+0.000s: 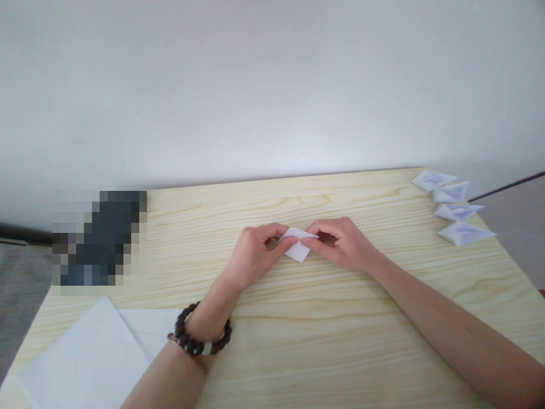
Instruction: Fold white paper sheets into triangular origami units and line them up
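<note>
While the left hand (254,253) and right hand (343,244) pinch a small folded paper (300,251) between thumbs and fingers, midway between the surface's (298,346) left and right edges, 4 folded shapes (465,233) line its far right corner; white sheets (87,358) lie toward the near left corner.

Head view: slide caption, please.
Left hand and right hand pinch a folded paper over a pale table, four paper shapes at right.

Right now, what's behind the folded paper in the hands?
Wood-grain tabletop shows beyond the folded paper. Left hand and right hand pinch its sides; any fingertips behind it are covered, so can't be seen.
</note>
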The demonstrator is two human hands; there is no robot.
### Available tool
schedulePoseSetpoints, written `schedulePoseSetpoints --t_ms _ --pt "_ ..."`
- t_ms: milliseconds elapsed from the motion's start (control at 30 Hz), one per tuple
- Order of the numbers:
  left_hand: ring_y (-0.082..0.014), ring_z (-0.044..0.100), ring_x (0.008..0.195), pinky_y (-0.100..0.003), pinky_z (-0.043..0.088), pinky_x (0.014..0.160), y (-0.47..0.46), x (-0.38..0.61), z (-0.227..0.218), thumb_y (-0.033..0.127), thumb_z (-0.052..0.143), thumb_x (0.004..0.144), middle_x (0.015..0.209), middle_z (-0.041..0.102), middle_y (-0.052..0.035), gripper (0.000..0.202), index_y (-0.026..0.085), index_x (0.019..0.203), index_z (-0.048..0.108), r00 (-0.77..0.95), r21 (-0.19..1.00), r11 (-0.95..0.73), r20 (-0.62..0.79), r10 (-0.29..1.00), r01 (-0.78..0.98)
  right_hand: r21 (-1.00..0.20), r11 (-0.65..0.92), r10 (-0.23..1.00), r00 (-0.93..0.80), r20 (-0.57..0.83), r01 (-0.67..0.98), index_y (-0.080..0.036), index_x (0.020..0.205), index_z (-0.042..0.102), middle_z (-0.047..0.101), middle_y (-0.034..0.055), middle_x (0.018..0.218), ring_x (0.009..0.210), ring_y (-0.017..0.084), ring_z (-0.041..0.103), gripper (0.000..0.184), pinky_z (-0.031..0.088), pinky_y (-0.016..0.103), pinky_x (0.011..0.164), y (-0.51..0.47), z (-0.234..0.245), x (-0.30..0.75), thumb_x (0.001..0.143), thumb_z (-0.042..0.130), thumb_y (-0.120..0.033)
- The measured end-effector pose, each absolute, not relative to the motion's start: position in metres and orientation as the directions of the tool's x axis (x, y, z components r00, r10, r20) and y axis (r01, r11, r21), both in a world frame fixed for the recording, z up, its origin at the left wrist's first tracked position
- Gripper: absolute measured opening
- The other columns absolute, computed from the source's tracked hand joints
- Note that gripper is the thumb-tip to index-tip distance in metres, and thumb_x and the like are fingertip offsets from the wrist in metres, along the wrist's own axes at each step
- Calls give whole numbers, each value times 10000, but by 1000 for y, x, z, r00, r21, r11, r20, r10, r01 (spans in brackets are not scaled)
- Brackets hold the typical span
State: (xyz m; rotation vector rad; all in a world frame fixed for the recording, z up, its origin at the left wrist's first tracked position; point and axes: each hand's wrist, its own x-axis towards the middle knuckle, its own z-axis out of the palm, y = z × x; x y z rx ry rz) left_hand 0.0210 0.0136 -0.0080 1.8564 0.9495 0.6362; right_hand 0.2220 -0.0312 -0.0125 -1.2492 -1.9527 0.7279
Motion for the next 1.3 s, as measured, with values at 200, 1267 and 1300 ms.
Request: schedulePoseSetpoints --t_ms 200,1267,1300 --pt "-127 624 678 -215 480 631 14 23 -7 428 549 892 740 702 -25 324 150 976 694 465 953 -217 98 880 210 -674 493 849 -137 510 550 -179 908 687 682 23 778 559 84 526 102 388 202 485 -28 -14 222 881 597 -219" --pt "-132 655 764 -241 515 731 14 24 -13 254 627 832 895 738 -2 233 214 1059 665 499 843 -381 160 851 379 -695 361 932 -206 299 622 -183 972 668 703 43 865 740 146 615 144 494 278 709 -26 -16 222 877 596 -264" --pt "-136 656 781 -243 518 737 14 24 -13 251 632 826 913 736 -3 245 219 1067 661 503 838 -387 162 849 384 -693 354 934 -199 297 628 -183 961 666 701 39 850 727 144 613 137 490 276 699 -26 -15 221 878 597 -268"
